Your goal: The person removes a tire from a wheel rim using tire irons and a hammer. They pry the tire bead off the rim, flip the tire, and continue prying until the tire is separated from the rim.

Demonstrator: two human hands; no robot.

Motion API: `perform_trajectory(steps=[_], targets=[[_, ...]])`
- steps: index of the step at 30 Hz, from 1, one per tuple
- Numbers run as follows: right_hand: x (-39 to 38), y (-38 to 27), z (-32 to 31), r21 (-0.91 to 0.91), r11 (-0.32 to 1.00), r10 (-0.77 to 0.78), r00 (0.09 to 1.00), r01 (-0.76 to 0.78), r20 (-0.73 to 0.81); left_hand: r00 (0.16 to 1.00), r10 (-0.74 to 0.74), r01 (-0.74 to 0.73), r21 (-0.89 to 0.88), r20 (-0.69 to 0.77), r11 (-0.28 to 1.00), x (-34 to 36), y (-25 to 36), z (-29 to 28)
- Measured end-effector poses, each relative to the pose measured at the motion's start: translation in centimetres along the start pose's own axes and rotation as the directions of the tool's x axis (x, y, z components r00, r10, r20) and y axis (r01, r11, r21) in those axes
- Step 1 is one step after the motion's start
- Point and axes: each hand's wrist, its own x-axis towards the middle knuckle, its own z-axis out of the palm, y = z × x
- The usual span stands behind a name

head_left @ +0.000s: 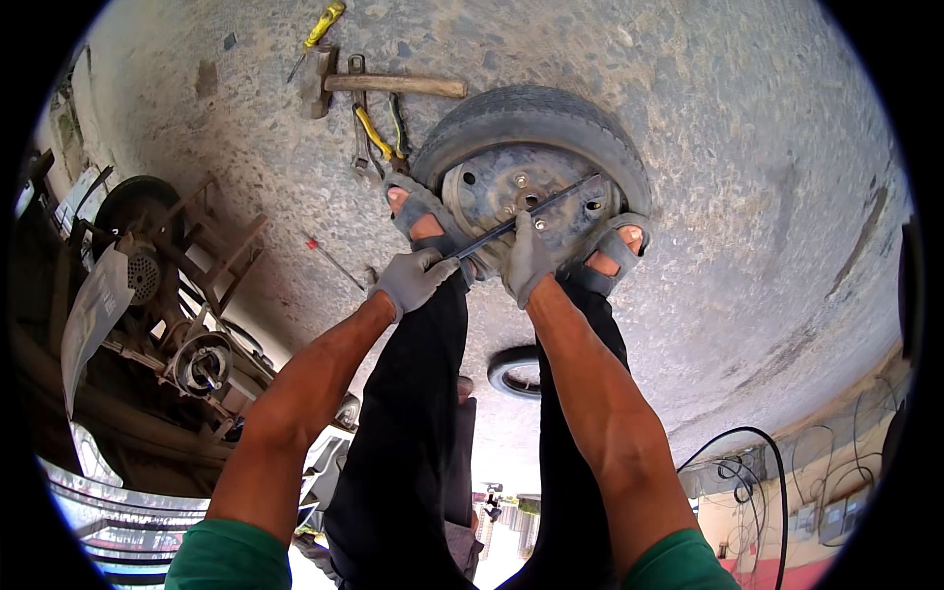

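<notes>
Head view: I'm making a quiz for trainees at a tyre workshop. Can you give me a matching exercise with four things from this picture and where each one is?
Things:
1. long metal bar
2. hammer
3. red-handled screwdriver
4. small tyre

Places:
A. on the ground left of the left hand
B. on the ground beyond the wheel, at its upper left
C. gripped in both gloved hands, across the wheel's rim
D. on the ground between the person's legs

Pairs: 1-C, 2-B, 3-A, 4-D
</notes>
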Motion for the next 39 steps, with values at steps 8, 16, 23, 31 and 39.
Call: perform_trajectory(steps=[8, 16, 23, 31, 39], targets=[[0.7, -0.7, 0.9, -0.052, 0.998, -0.027, 0.996, 0.023, -0.086, 0.985, 0.159, -0.148, 0.137, -0.073, 0.979, 1.0, 0.5, -0.9], [-2.7, -1.8, -0.5, -0.210, 0.977, -0.068, 0.988, 0.039, -0.135, 0.897, -0.246, 0.324, -0.170, 0.367, 0.931, -4.1, 8.6, -2.0], [-7.8, -6.8, -2.1, -0.299, 0.952, 0.001, 0.977, -0.066, -0.212, 0.692, -0.236, 0.680, -0.506, 0.682, 0.530, -10.7, 17.9, 0.6], [-12.3, -15.6, -4.7, -0.514, 0.832, 0.147, 0.977, -0.207, -0.156, 0.684, -0.070, 0.710, -0.685, 0.726, -0.166, -13.9, 29.0, 5.7], [-30.3, -22.5, 0.6, -0.726, 0.682, -0.145, 0.989, 0.083, -0.023, 0.793, -0.055, 0.533, -0.734, 0.607, -0.421, -13.1, 34.2, 9.8]])
